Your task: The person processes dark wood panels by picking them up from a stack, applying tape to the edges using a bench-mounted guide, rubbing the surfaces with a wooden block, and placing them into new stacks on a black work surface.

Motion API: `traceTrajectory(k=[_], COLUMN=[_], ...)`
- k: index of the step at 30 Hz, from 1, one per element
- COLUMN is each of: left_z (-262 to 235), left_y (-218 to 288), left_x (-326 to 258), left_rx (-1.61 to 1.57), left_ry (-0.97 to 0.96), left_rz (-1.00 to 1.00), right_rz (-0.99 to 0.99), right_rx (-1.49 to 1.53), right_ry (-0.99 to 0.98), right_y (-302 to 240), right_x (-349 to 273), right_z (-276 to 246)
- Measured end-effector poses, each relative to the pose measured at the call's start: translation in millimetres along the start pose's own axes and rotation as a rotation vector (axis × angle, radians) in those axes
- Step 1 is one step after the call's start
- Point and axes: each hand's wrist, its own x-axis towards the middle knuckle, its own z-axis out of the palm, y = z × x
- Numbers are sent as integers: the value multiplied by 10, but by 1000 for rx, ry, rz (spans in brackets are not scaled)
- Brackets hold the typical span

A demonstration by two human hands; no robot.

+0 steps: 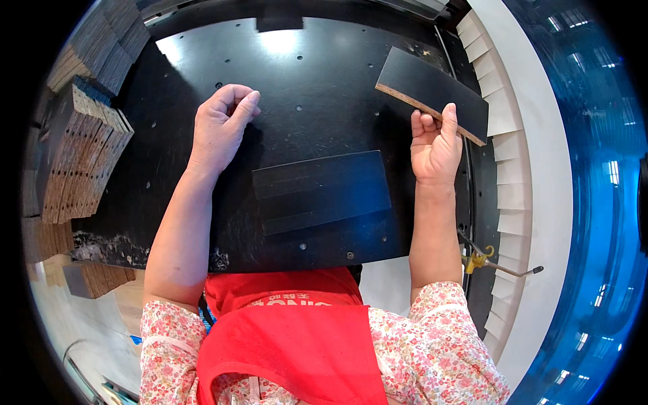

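Note:
My right hand [437, 148] grips a dark-faced particle board panel [435, 88] by its near edge, at the right side of the black table. The panel is tilted, and its bare brown edge faces me. Over the left half of the table, my left hand [226, 121] is closed with the thumb against the curled fingers. Whether anything small sits between them I cannot make out. In front of me a dark rectangular patch [322, 191], perhaps a flat panel, shows on the black table [283, 81], apart from both hands.
Stacks of particle board panels [88, 148] stand at the left, with another stack [108, 40] behind. A white pleated guard [509, 169] runs along the table's right side. Near it is a yellow fitting with a metal lever [479, 260]. Blue glossy sheeting [601, 169] lies beyond.

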Motion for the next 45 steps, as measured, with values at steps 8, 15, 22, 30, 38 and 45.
traceTrajectory(k=[8, 15, 22, 30, 38, 45], left_z=[11, 17, 0, -14, 2, 30], left_y=[-13, -47, -53, -17, -14, 10], left_x=[-9, 7, -9, -9, -11, -33], left_rx=[-11, -10, -43, -11, 27, 33], left_ry=[-4, -6, -9, -41, -35, -6], left_rz=[8, 39, 28, -8, -5, 44], right_rz=[-13, -138, -917, -1188, -1021, -962], right_rx=[-15, -122, -899, -1649, -1656, -1657], right_ry=[-13, -27, 50, -403, -543, -547], right_y=[19, 16, -126, 5, 122, 168], right_x=[4, 11, 28, 12, 4, 4], right_z=[-5, -9, -8, -19, -39, -54])
